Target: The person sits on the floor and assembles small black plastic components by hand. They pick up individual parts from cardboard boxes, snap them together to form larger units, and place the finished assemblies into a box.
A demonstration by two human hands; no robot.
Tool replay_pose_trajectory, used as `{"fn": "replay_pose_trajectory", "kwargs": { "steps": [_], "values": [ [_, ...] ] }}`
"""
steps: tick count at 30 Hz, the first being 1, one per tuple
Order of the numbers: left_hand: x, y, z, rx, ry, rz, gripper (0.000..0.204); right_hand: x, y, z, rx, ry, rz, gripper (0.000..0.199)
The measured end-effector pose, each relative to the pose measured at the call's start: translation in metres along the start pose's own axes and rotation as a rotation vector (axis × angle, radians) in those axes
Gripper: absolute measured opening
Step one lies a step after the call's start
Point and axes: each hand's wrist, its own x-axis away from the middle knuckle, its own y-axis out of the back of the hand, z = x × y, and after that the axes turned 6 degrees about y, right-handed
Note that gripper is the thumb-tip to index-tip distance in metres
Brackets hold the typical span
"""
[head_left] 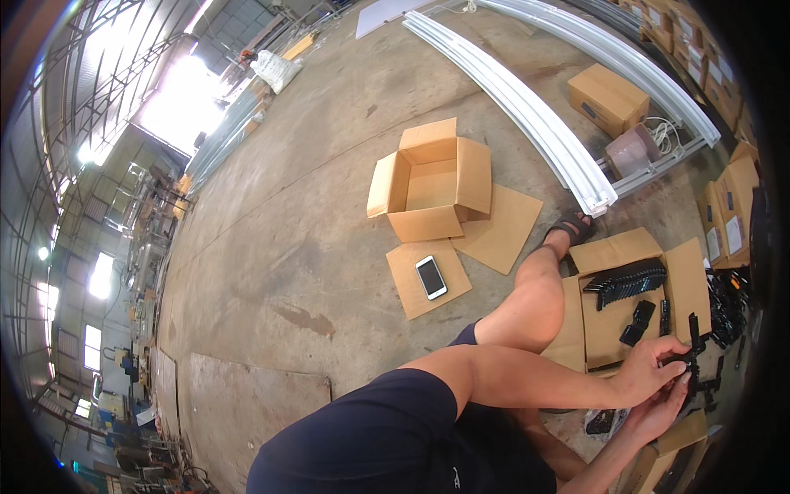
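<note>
At the right edge of the head view, both my hands are together on a black plastic part (696,350) with a long thin upright piece. My left hand (646,372) pinches it from above, thumb and fingers closed. Just below, my right hand (658,412) has its fingers closed around the lower side, partly hidden by the left. Beside them stands an open cardboard box (605,342) holding a neat row of black pieces (625,282), a separate black block (638,322) and a small black strip (665,317).
Loose black parts (728,309) lie piled at the far right. Another carton (687,432) is below my hands. Ahead stands an open carton (432,185); a white phone (430,277) rests on a cardboard sheet (403,288). Long white profiles (518,103) cross the floor near my sandalled foot (568,229).
</note>
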Motion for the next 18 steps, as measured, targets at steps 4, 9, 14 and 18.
{"fn": "replay_pose_trajectory", "kwargs": {
  "steps": [4,9,14,18],
  "values": [
    [0.003,0.005,-0.005,-0.124,-0.043,-0.024,0.031,0.002,-0.003,0.001,0.039,0.001,-0.005,0.035],
    [0.003,0.006,-0.007,-0.164,-0.026,-0.045,0.030,-0.001,0.002,-0.003,0.037,0.019,-0.009,0.031],
    [0.000,0.007,0.002,-0.240,-0.153,-0.070,0.031,0.001,0.000,-0.005,0.037,0.065,-0.072,0.030],
    [0.003,0.005,-0.002,-0.233,-0.120,-0.046,0.031,0.001,0.000,-0.004,0.058,0.095,-0.043,0.030]
  ]
}}
